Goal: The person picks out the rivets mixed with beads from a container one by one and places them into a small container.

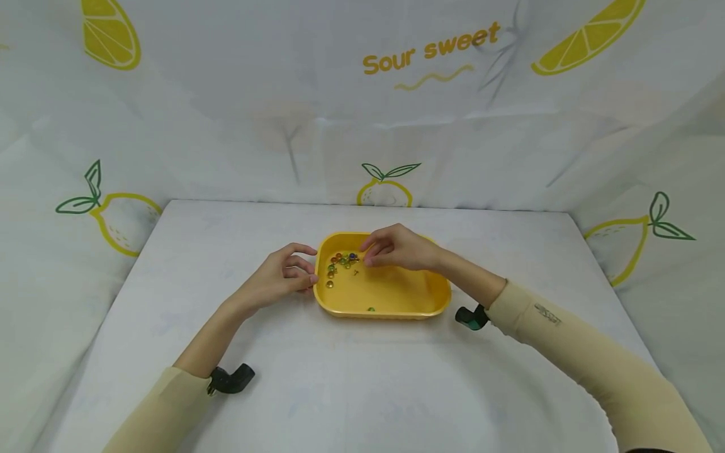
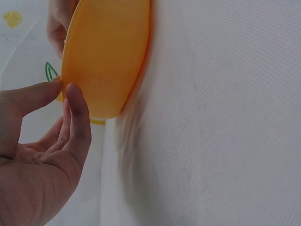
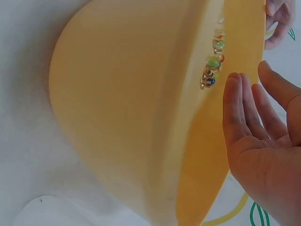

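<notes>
A yellow plastic tray (image 1: 396,312) with a raised rim sits on the white table. Colourful glass marbles (image 1: 342,258) gather at its far left, mixed with tiny gold-coloured bits (image 1: 356,272). One green marble (image 1: 371,309) lies apart by the near wall. At the tray's left end my left hand (image 1: 283,274) touches the rim and outer wall with thumb and fingertips. My right hand (image 1: 401,248) is over the tray's far side, just right of the marbles. Its thumb and fingers stand apart in the right wrist view, with nothing visible between them.
White cloth with lemon prints (image 1: 385,192) hangs behind the table (image 1: 340,377) and along both sides. A black wrist camera (image 1: 232,379) is strapped at the left sleeve, another dark wrist camera (image 1: 471,318) at the right, close to the tray's right end.
</notes>
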`<act>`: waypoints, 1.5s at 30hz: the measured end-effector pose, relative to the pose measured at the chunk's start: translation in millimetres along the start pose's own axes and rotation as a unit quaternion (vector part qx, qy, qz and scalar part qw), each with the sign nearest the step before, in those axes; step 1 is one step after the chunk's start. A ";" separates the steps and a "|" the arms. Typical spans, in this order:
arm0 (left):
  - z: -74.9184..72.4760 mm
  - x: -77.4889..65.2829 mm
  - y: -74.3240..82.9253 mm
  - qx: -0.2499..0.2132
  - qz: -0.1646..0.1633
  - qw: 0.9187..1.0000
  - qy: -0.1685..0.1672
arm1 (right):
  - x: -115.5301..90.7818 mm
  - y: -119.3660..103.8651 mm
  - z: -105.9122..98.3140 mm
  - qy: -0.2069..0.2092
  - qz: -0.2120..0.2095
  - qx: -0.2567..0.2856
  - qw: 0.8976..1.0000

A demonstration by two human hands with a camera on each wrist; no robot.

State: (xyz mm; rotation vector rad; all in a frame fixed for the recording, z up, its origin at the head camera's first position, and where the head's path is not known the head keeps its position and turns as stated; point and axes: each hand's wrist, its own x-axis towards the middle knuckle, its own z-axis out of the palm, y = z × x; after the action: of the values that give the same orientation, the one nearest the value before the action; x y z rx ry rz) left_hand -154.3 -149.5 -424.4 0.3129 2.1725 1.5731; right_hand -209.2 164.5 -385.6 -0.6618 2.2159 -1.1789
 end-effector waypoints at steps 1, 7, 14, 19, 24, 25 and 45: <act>0.1 0.0 -0.3 -0.001 0.000 1.000 -0.001 | 1.1 -0.2 0.5 -0.003 0.002 0.000 1.000; -0.1 -0.4 -1.1 -0.011 -0.008 1.000 -0.003 | 7.6 -2.1 3.7 -0.021 0.013 0.005 1.000; -0.3 1.0 -3.9 -0.024 -0.016 1.000 -0.008 | 15.4 0.0 8.7 -0.037 0.034 -0.008 0.999; -1.2 0.0 -4.6 -0.033 -0.014 0.999 -0.013 | 19.9 -0.1 12.2 -0.048 0.043 -0.025 0.998; -1.7 0.5 -4.8 -0.036 -0.014 0.999 -0.015 | 22.6 -1.9 14.5 -0.054 0.063 -0.044 0.996; -1.8 0.8 -4.7 -0.037 -0.015 0.999 -0.015 | 23.2 -2.2 15.1 -0.054 0.065 -0.047 0.995; -0.8 1.4 -5.1 -0.036 -0.020 0.999 -0.011 | 28.4 -4.0 19.5 -0.079 0.092 -0.066 0.990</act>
State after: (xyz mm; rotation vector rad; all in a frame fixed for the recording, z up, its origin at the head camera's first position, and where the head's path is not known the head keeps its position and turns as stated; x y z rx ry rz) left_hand -155.5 -151.2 -429.3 0.2606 2.0872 1.6153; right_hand -216.5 132.9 -398.0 -0.5670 2.1801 -0.8645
